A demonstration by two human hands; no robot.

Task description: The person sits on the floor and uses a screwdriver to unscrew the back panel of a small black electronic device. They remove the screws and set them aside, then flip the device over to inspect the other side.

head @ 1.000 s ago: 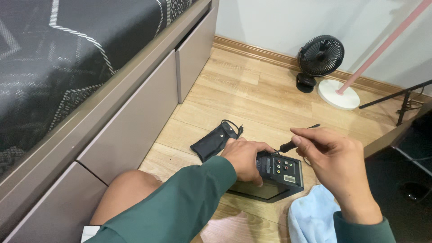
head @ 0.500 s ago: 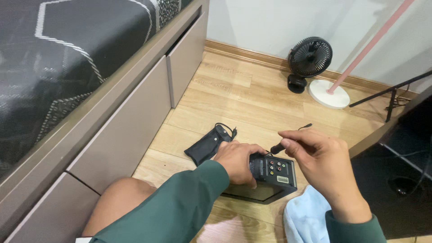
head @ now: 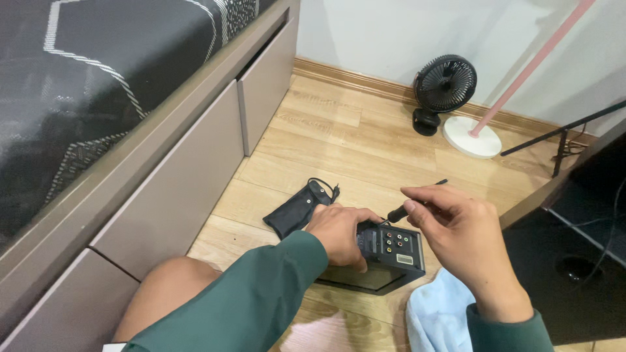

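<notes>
Fingers of the left hand (head: 339,231) clamping the black box (head: 391,251) on the floor (head: 339,143), right hand (head: 456,228) pinching a screwdriver (head: 411,203), tip nearing the back panel, needing careful seating in a screw.

The small black box (head: 391,251) I'm steadying stands on the wooden floor near me, its panel of coloured round sockets and a pale label turned up toward me. My thin black-handled screwdriver (head: 411,203) slants above its far edge, tip apparently at the box's left, though I can't be sure.
</notes>
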